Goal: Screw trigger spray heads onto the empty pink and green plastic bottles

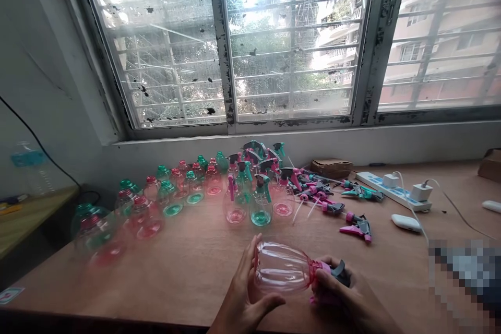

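Note:
A clear pink spray bottle (284, 267) lies on its side in the air above the table's front part, base to the left and neck to the right. My left hand (245, 292) cups the base, its fingers behind the bottom and its thumb stretched out below the body. Around the neck, my right hand (342, 289) is closed on the pink and grey trigger sprayer (340, 272), which sits at the bottle's mouth. The fingers partly hide the collar and trigger. Whether the sprayer is fully screwed on, I cannot tell.
Open pink and green bottles (172, 201) stand at the left. Bottles with sprayers (260, 209) are grouped mid-table, beside a pile of loose trigger sprayers (324, 193). Farther right are a power strip (391, 190), a white case (406, 223) and cables. A window (289, 36) is behind.

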{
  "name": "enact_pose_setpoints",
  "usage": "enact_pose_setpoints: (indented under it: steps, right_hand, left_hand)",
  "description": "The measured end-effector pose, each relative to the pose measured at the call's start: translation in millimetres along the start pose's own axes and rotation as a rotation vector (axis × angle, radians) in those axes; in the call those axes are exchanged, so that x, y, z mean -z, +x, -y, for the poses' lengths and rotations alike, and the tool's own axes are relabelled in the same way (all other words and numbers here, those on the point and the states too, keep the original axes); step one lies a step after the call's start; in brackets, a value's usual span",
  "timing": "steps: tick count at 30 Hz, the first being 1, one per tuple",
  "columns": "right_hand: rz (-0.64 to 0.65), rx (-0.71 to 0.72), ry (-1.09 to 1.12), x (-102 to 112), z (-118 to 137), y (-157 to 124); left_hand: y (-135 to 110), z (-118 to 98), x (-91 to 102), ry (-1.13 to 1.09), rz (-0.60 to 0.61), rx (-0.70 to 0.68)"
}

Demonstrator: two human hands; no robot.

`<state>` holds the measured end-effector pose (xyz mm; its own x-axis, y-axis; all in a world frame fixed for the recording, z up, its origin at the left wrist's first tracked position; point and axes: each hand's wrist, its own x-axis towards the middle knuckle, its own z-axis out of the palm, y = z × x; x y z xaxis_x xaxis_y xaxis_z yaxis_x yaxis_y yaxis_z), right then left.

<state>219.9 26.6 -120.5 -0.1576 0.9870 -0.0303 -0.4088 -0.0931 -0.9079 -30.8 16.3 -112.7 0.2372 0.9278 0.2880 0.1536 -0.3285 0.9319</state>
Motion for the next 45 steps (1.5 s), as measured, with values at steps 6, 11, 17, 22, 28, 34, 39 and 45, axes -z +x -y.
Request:
enact_pose_setpoints:
  steps: [6, 11, 17, 22, 28, 34, 39, 45]
  right_hand:
    - [-0.032, 0.037, -0.014, -4.3, 1.6, 0.5]
    - [-0.027, 0.038, 0.006, -7.5, 4.4, -0.6]
    - [-0.075, -0.010, 0.063, -10.2, 3.5, -0.6]
    - [-0.028, -0.023, 0.071, -8.4, 0.2, 0.3]
    - [0.010, -0.025, 0.061, -5.0, -1.7, 2.6]
    - [0.010, -0.058, 0.094, -1.5, -6.9, 4.9]
    - [0.012, -0.072, 0.058, -0.3, -11.1, 5.8]
    - [-0.005, -0.086, 0.083, -2.0, -6.7, 5.4]
  left_hand:
    - [1.4, 4.5, 0.2, 0.056, -0.008, -0.034]
    - [2.6, 7.0, 0.8, 0.013, -0.001, -0.014]
    - [0.2, 11.2, 0.5, -0.016, -0.038, -0.060]
    - [0.2, 14.4, 1.9, -0.036, -0.015, -0.039]
    - [0.5, 14.6, 3.7, 0.001, -0.027, -0.031]
    - [-1.7, 25.5, 3.1, 0.076, -0.076, -0.096]
    - [-2.4, 20.2, 5.8, 0.048, -0.021, -0.025]
    - [1.1, 23.7, 2.5, 0.083, -0.056, -0.110]
